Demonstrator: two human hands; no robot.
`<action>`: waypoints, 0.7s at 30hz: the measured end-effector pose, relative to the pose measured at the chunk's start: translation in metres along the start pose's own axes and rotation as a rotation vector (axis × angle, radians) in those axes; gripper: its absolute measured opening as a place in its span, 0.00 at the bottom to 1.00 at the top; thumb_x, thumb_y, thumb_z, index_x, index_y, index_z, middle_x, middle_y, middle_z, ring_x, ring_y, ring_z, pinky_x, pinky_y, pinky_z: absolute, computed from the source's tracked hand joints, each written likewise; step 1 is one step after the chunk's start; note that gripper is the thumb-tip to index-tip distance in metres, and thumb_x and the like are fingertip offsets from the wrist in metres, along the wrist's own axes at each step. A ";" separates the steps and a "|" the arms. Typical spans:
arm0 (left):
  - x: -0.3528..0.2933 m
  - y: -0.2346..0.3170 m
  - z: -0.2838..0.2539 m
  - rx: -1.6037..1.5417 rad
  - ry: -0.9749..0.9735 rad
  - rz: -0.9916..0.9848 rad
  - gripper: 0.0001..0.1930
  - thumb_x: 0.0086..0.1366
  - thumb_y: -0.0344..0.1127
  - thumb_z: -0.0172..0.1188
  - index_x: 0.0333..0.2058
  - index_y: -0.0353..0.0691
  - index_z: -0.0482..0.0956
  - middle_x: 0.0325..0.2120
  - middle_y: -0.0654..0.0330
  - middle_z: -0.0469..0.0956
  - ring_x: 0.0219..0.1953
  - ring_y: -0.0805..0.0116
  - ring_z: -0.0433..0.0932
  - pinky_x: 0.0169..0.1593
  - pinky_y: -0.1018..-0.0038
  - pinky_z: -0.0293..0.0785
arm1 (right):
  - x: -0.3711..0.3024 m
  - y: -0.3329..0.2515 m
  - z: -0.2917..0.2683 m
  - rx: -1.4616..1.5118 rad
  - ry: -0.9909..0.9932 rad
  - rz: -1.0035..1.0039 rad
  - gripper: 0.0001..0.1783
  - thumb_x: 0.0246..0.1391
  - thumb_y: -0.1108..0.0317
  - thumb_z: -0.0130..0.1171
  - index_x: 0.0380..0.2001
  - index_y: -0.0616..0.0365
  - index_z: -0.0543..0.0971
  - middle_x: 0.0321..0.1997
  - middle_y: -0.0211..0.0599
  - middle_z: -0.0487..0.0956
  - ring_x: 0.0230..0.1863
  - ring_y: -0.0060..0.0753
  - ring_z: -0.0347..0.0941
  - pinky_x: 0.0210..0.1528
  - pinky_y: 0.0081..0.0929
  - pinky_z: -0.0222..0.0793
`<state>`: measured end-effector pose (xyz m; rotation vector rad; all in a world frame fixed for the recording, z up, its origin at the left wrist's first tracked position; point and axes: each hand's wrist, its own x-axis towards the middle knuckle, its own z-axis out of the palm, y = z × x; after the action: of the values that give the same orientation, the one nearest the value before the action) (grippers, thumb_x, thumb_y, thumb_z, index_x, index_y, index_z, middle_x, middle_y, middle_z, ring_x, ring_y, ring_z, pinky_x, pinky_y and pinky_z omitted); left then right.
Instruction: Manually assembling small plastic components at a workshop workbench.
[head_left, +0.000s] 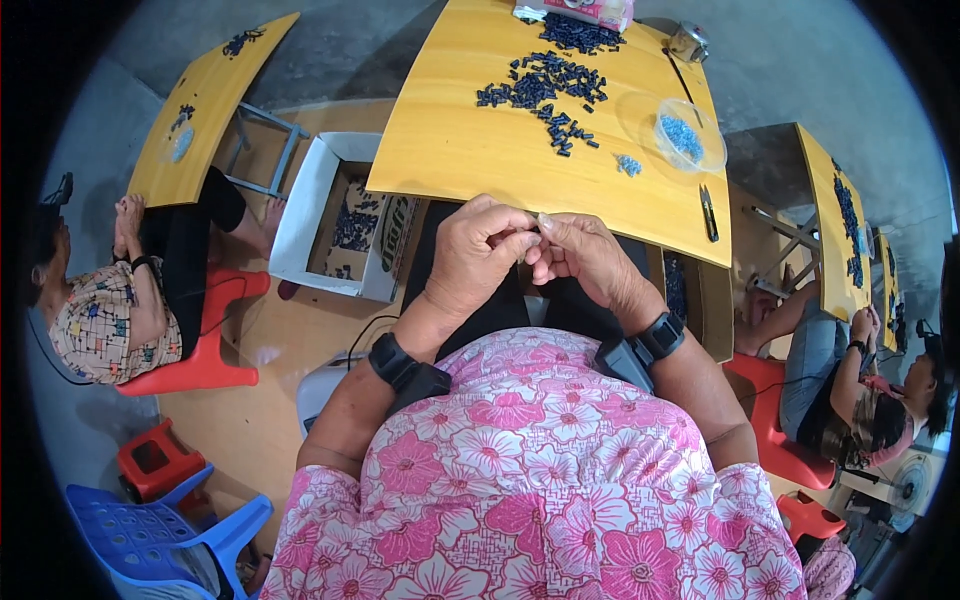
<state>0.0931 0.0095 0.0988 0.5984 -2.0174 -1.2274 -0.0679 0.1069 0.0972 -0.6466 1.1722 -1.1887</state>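
My left hand (480, 250) and my right hand (585, 255) meet just off the near edge of the yellow table (430, 150). Both pinch with thumb and fingertips close together; whatever sits between them is too small to make out. Small dark cylindrical pieces (545, 85) lie scattered in a loose pile beyond my hands. Right of them stands a clear round tub (708, 150) of small light-blue pieces (682, 137), and a little heap of pale-blue pieces (628, 165) rests beside it. Black thread snips (709, 213) lie near the table's right edge.
A white cardboard box (300, 225) with dark pieces inside is on the floor at left; another box (712, 310) stands under the table's right side. A metal can (689, 42) and a dark thin stick (684, 75) are at the far right. People sit at tables on both sides.
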 end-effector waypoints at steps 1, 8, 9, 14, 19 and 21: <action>0.000 -0.001 0.001 0.014 0.007 0.025 0.05 0.54 0.25 0.67 0.30 0.39 0.83 0.24 0.63 0.75 0.27 0.73 0.74 0.33 0.78 0.70 | 0.000 0.000 0.000 0.000 0.000 0.000 0.22 0.66 0.50 0.53 0.37 0.62 0.78 0.30 0.34 0.78 0.29 0.23 0.75 0.35 0.23 0.76; 0.000 -0.003 0.001 0.043 0.015 0.100 0.05 0.54 0.25 0.67 0.31 0.39 0.83 0.25 0.63 0.75 0.28 0.73 0.74 0.33 0.78 0.70 | -0.003 0.003 -0.003 -0.008 -0.039 -0.050 0.19 0.66 0.54 0.52 0.37 0.62 0.78 0.31 0.31 0.78 0.30 0.20 0.75 0.36 0.21 0.75; -0.002 -0.003 0.001 0.032 0.004 0.068 0.05 0.54 0.25 0.67 0.31 0.39 0.83 0.25 0.63 0.75 0.29 0.73 0.74 0.34 0.78 0.70 | -0.002 0.005 -0.003 -0.046 -0.035 -0.077 0.18 0.67 0.55 0.52 0.37 0.61 0.78 0.31 0.30 0.77 0.30 0.20 0.74 0.35 0.20 0.75; -0.005 -0.012 0.004 -0.069 0.016 -0.010 0.08 0.52 0.24 0.68 0.33 0.39 0.84 0.26 0.61 0.76 0.26 0.73 0.77 0.31 0.76 0.73 | -0.005 0.003 0.003 -0.202 0.012 -0.123 0.17 0.67 0.56 0.51 0.36 0.61 0.77 0.30 0.29 0.77 0.28 0.19 0.74 0.34 0.18 0.74; -0.005 -0.008 0.002 -0.040 -0.030 0.033 0.05 0.56 0.25 0.67 0.33 0.38 0.83 0.26 0.63 0.75 0.29 0.73 0.74 0.33 0.77 0.70 | -0.006 0.013 -0.004 -0.066 -0.004 -0.082 0.17 0.67 0.56 0.51 0.37 0.60 0.77 0.31 0.29 0.77 0.28 0.19 0.74 0.34 0.18 0.75; -0.010 -0.013 0.003 -0.024 -0.033 0.037 0.05 0.55 0.25 0.67 0.33 0.38 0.83 0.26 0.63 0.75 0.29 0.73 0.73 0.33 0.77 0.70 | -0.005 0.020 -0.009 0.002 -0.053 -0.035 0.17 0.67 0.55 0.52 0.38 0.60 0.78 0.31 0.29 0.78 0.29 0.19 0.75 0.35 0.20 0.76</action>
<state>0.0980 0.0122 0.0835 0.5296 -2.0291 -1.2456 -0.0685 0.1189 0.0782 -0.6953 1.1193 -1.1952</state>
